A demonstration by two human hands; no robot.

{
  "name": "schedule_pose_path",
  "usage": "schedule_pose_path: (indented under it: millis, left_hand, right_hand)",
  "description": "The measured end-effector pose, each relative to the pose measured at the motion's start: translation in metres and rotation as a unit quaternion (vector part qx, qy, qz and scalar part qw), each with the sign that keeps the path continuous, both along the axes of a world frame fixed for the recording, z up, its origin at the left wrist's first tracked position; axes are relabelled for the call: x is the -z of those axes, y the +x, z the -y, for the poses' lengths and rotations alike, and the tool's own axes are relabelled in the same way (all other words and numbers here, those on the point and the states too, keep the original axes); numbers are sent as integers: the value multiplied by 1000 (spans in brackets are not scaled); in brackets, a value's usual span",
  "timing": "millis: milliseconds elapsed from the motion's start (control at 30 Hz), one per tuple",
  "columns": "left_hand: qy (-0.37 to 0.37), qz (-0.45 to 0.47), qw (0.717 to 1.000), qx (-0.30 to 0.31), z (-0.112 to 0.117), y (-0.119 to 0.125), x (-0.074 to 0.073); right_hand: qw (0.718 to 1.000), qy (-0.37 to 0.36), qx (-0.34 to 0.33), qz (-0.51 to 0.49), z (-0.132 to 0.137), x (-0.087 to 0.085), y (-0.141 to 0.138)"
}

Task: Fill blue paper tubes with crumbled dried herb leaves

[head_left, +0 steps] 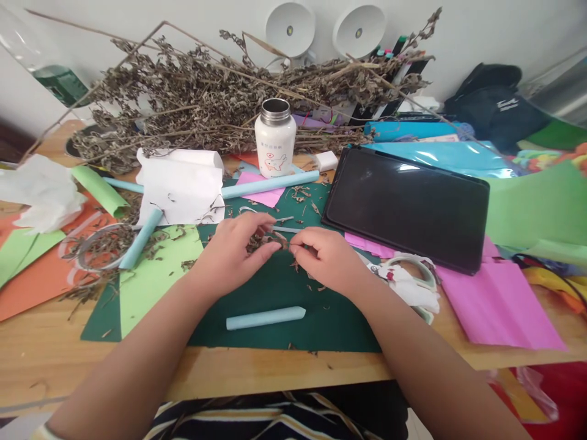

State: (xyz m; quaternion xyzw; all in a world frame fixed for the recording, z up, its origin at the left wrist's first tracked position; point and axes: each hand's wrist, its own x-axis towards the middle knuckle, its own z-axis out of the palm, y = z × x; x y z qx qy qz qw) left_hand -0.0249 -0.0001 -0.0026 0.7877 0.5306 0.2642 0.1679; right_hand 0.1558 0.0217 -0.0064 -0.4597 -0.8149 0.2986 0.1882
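My left hand (236,250) and my right hand (325,256) meet over a dark green sheet (284,287), fingers pinched together on a small clump of dried plant bits (270,239). A thin pale blue paper stick (287,230) pokes out between the fingertips of both hands. A short flat pale blue paper roll (266,318) lies on the green sheet just in front of my hands. Loose dried crumbs are scattered around my fingers.
A big heap of dried branches (220,91) fills the back of the wooden table. A white flask (275,137), a black tablet (406,205), scissors (410,278), a long blue paper tube (270,184) and pink (499,302), light green (156,278) and orange (41,275) sheets surround the work spot.
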Motion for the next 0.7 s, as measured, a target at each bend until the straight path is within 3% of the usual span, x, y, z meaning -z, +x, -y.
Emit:
schedule_pose_path:
  millis: [100,233,333,467,700]
  left_hand:
    - [-31,138,990,18,3,6,5]
    - [-108,218,969,36,6,16,8]
    - [-147,249,957,14,6,15,6]
    - [-221,288,931,46,6,12,2]
    - [-244,337,909,27,7,16,1]
  right_hand:
    - [999,14,-15,-49,1,-2,0]
    - [994,34,-67,-79,6,-4,0]
    - [991,73,-84,-74,8,-4,0]
    - [987,94,-96,-89,7,-3,2]
    - [976,168,-134,-24,7,-3,5]
